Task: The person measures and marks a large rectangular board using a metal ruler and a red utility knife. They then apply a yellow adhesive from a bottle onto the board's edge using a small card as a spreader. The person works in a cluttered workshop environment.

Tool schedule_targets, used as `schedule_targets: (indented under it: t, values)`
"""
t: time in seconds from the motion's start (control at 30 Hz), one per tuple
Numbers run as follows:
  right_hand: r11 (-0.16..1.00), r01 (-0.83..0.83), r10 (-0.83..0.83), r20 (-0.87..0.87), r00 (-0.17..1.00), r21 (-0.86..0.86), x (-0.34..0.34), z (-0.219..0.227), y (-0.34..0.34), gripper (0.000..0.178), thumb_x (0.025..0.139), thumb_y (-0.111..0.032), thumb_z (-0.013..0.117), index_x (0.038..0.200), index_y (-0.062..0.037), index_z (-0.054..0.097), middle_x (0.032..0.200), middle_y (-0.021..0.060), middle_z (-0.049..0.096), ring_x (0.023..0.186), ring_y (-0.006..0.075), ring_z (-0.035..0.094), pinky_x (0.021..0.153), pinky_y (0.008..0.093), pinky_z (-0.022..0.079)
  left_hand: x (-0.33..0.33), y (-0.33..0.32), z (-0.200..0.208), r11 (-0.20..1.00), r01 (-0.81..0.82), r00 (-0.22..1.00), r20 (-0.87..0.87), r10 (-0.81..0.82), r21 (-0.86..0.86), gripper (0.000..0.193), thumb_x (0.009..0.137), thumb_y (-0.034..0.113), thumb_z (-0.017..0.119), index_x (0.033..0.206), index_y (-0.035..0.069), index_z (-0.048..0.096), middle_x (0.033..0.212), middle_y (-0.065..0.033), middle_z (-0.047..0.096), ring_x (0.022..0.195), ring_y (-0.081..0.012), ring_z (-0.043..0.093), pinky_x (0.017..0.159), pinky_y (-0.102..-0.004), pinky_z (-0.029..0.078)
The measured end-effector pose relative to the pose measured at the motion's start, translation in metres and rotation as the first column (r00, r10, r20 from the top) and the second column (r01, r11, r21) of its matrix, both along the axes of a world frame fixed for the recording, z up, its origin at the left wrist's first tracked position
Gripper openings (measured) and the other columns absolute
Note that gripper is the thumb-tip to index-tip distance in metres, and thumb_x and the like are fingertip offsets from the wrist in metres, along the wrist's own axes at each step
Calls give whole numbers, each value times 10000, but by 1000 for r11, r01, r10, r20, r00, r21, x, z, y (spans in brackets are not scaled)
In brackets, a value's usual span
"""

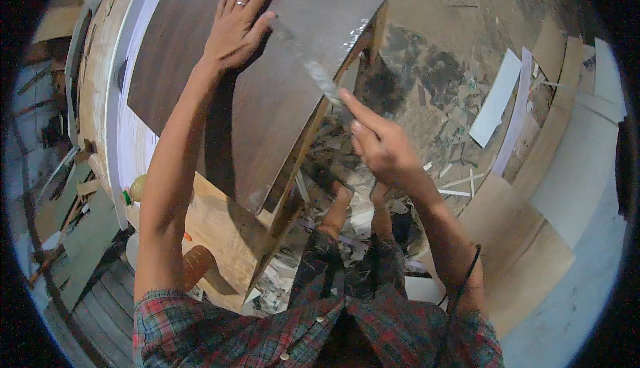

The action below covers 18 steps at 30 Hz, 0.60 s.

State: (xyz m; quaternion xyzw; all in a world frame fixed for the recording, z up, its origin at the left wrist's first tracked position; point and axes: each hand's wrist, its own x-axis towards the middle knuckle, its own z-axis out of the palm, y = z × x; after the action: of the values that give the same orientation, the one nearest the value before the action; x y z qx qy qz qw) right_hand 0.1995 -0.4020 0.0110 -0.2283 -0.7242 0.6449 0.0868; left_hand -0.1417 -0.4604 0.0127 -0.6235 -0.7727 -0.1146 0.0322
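Shirt [213,331]: plaid in red and grey, buttoned, nearest of all.
Cylinder [199,266]: brown, near the bench's near end, beside the left forearm.
Bench [227,248]: pale wood, its near part bare of the board and crossed by shadow.
Bottle [139,188]: at the bench's left edge, green cap facing left, partly hidden by the forearm.
Right hand [380,145]: closed round the tool's near end, index finger stretched along it, just outside the board's right edge.
Tool [320,78]: long, narrow, greyish and blurred; its long axis slants across the board's right edge, far end pointing up-left toward the left thumb. Whether it touches the board, I cannot tell.
Board [260,108]: dark brown, flat on the bench, one corner pointing toward the person.
Left hand [241,28]: palm down on the board, fingers slightly spread and pointing away, thumb apart, a ring on one finger.
Floor [433,15]: dusty, scraps strewn right of the bench.
White strip [495,98]: on the floor, well apart from the board.
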Motion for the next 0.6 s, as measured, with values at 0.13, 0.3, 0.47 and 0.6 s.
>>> schedule_targets:
  t: [0.13,0.3,0.47,0.6]
  values:
    - [993,20,-14,54,998,-112,25,5,7,482,1027,-194,474,1502,-113,454,794,71,621,691,129,576,693,274,504,-9,-3,-3,1000,12,995,94,-14,19,505,1028,353,390,1508,198,428,1599,-79,355,1509,-312,244,1227,-521,122]
    - [989,-2,38,243,969,-146,70,8,2,482,1027,-167,484,1502,-85,456,939,60,671,703,91,529,675,238,473,-14,-9,6,993,87,954,282,-107,85,480,1009,206,457,1475,96,478,1577,-112,399,1501,-303,273,1229,-438,154]
    - [999,-32,30,-52,998,-39,8,-6,-21,447,1032,-180,486,1474,-119,492,960,120,705,674,185,653,665,337,547,-26,-1,2,986,141,934,320,-161,85,481,1021,211,466,1490,105,460,1587,-110,383,1513,-305,244,1232,-438,147]
    - [991,-48,54,49,997,-125,41,1,-14,449,1013,-143,510,1459,-94,501,1115,168,719,706,240,693,694,391,556,-39,-12,-1,991,135,954,268,-136,24,507,1031,267,475,1510,110,427,1606,-111,348,1524,-310,211,1235,-437,134]
